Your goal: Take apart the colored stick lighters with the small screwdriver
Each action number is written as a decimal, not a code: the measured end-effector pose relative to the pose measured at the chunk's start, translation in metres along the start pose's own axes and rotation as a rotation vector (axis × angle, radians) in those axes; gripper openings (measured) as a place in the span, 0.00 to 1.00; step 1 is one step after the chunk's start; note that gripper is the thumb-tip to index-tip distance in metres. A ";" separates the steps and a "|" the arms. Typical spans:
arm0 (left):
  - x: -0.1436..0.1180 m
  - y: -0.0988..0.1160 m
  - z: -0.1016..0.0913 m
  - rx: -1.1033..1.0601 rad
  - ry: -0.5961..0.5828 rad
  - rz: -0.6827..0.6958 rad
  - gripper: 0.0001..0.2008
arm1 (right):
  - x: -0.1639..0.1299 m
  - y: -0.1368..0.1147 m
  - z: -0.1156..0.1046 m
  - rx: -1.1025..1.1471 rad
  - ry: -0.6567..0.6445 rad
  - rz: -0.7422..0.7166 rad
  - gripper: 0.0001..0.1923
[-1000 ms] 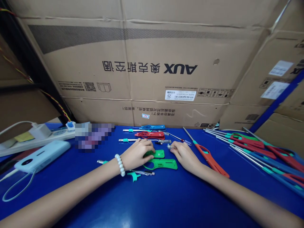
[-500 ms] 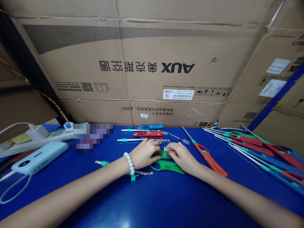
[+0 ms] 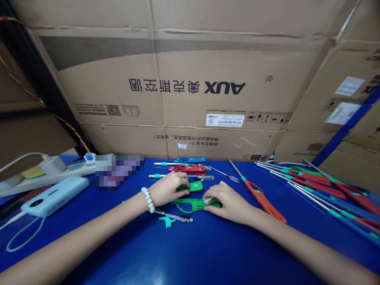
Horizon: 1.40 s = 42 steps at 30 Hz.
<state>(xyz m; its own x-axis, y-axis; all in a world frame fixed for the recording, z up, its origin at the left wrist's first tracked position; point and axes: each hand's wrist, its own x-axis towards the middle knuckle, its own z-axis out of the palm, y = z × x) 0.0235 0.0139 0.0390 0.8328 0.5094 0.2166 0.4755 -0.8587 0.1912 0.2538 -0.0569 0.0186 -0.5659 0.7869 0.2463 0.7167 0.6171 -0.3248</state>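
Head view: left hand (image 3: 168, 189) curled over a green plastic shell half (image 3: 190, 186), fingers pressing it down onto the blue surface (image 3: 190, 253), grip closed on that piece. White bead bracelet (image 3: 148, 200) on the left wrist. Right hand (image 3: 228, 204) just beside, fingertips pinched on a small clear part (image 3: 208, 200) set against the right end of a second green shell half (image 3: 190, 205), which lies flat at mid-surface between the 2 hands, trigger opening toward the left; grip closed on the clear part.

Near the left wrist, loose on the surface: a thin metal rod (image 3: 175, 216) and a small teal trigger piece (image 3: 167, 222). Beyond the hands, toward the cardboard: a red shell (image 3: 188, 169) with a metal tube, and a blue shell (image 3: 190, 160) behind it, lying roughly parallel. Right of the right hand, an orange long-nosed lighter (image 3: 261, 198) lying at a slant, apart from the fingers. Far right, a heap of long-nosed lighters (image 3: 323, 190) in red, green and blue, tubes pointing left.

At left, a white power strip (image 3: 44, 174), a pale blue power bank (image 3: 55, 196) with a cord, and a blurred patch alongside. Behind everything, a large cardboard box (image 3: 190, 91) printed AUX, upside down.
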 end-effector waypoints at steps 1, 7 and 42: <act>0.000 0.002 -0.002 -0.007 0.007 0.003 0.05 | 0.000 0.001 0.003 -0.045 0.040 -0.019 0.07; 0.003 0.022 -0.005 -0.052 0.031 0.046 0.05 | -0.001 0.008 -0.002 -0.102 0.449 0.000 0.06; 0.017 -0.001 0.007 0.202 0.046 0.107 0.15 | 0.001 0.019 0.011 0.000 0.336 0.148 0.02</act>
<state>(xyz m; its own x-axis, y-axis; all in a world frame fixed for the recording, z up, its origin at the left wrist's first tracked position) 0.0393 0.0229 0.0360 0.8699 0.4126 0.2701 0.4359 -0.8995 -0.0297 0.2624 -0.0440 0.0023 -0.2906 0.8263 0.4824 0.7807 0.4963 -0.3798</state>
